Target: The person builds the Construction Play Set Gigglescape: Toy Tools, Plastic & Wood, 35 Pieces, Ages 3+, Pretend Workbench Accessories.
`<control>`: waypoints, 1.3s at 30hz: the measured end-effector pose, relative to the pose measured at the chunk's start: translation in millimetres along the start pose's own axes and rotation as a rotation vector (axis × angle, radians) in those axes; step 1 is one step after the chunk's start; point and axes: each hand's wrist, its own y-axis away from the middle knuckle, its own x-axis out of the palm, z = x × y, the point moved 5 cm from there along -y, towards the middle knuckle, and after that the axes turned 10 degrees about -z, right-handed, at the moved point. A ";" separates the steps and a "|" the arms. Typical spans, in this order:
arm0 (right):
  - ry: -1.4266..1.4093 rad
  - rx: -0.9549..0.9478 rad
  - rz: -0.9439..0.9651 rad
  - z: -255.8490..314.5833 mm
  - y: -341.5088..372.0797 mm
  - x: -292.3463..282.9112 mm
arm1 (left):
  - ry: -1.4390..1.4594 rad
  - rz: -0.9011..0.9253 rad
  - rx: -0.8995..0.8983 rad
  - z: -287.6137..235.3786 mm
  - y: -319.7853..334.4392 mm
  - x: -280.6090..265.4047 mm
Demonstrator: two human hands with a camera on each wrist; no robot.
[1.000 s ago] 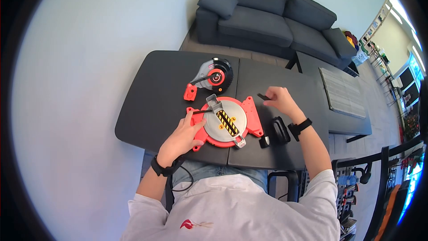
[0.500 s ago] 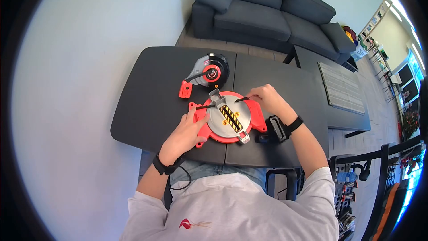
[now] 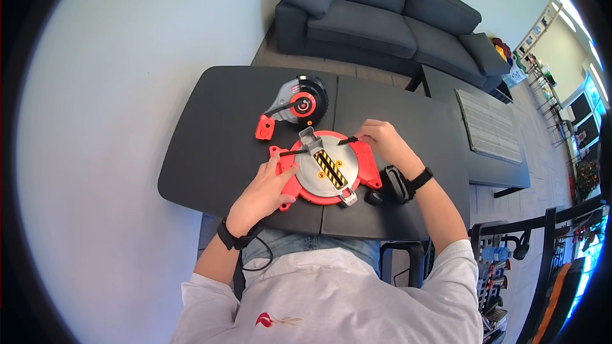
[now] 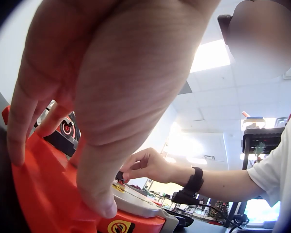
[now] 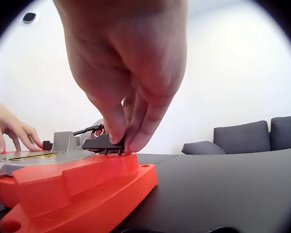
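A toy mitre saw base (image 3: pixel 365 165) with red wings and a round grey turntable (image 3: pixel 309 175) lies flat before the person. The left hand (image 3: pixel 264 185) rests on its left wing, fingers spread, thumb close to the turntable's edge. At the far edge of the right wing, the right hand (image 3: pixel 380 138) pinches a short black plastic bar (image 5: pixel 99 142) between thumb and fingers; the bar sits close over the red plastic. A similar black bar (image 3: pixel 293 152) lies across the left wing by the left fingertips. A grey bracket (image 3: pixel 310 141) stands between the two bars.
Behind the base lies the saw head (image 3: pixel 280 105) with its black blade and red handle. A black object (image 3: pixel 396 183) is beside the right wrist on the dark table (image 3: pixel 210 127). Beyond stand a grey sofa (image 3: pixel 363 25) and a low table with a mat (image 3: pixel 488 121).
The right hand has carried the black bar leftward from beside the base onto the far edge of the right wing. The left hand has stayed on the left wing.
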 end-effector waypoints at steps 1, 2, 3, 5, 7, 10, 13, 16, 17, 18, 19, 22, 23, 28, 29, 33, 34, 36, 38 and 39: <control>0.010 -0.009 -0.004 1.9 0.3 0.3 | -0.001 0.006 -0.004 0.6 0.0 0.3; 0.017 -0.014 0.001 3.2 0.4 0.2 | -0.001 0.013 -0.007 0.7 0.0 0.8; 0.025 -0.018 0.006 4.5 0.4 -0.7 | -0.002 0.014 -0.007 0.2 0.0 0.6; 0.041 -0.033 0.014 5.7 0.0 -1.2 | -0.003 0.015 -0.007 -0.9 0.1 -0.5; 0.055 -0.055 0.022 6.5 -0.4 -0.9 | -0.007 0.019 -0.009 -1.1 -0.2 -1.0; 0.098 -0.035 0.071 8.1 1.1 0.7 | -0.010 0.014 0.001 1.3 -0.2 0.9; 0.109 -0.044 0.079 9.2 -1.5 0.9 | -0.004 0.005 0.008 1.0 0.0 0.3; 0.114 -0.053 0.053 13.6 -2.0 1.1 | -0.021 0.000 0.015 -1.1 -0.1 2.8; 0.143 -0.048 0.058 14.2 -2.2 2.4 | -0.032 -0.003 0.018 -0.9 -0.2 3.4; 0.172 -0.047 0.063 14.2 -3.2 4.0 | -0.042 -0.014 0.043 -2.6 0.8 3.8; 0.201 -0.048 0.069 15.1 -5.1 5.5 | -0.053 -0.026 0.067 -4.4 2.8 4.5; 0.279 -0.035 0.099 20.0 -7.3 6.5 | -0.022 0.017 0.096 -3.8 1.1 -5.9; 0.263 -0.057 0.089 19.4 -6.0 5.6 | 0.000 0.043 0.096 -2.5 -2.1 -11.6; 0.109 0.008 -0.007 41.6 10.3 -11.3 | 0.046 -0.108 0.078 33.9 -44.2 -75.8; 0.070 0.033 -0.036 53.2 13.9 -18.6 | 0.009 -0.205 0.050 42.2 -55.3 -87.7; -0.008 0.105 -0.013 82.7 27.3 -34.5 | -0.116 -0.421 -0.074 71.6 -101.6 -84.3; -0.021 0.089 -0.018 90.2 29.3 -37.3 | -0.164 -0.372 -0.100 69.5 -110.7 -78.2; -0.043 0.062 -0.037 102.8 33.3 -40.8 | -0.191 -0.327 -0.132 64.1 -128.2 -69.0; -0.051 0.048 -0.036 104.8 38.5 -41.4 | -0.188 -0.382 -0.132 57.5 -139.4 -65.7; -0.055 0.040 -0.034 105.9 40.5 -41.7 | -0.186 -0.411 -0.133 53.3 -142.3 -67.3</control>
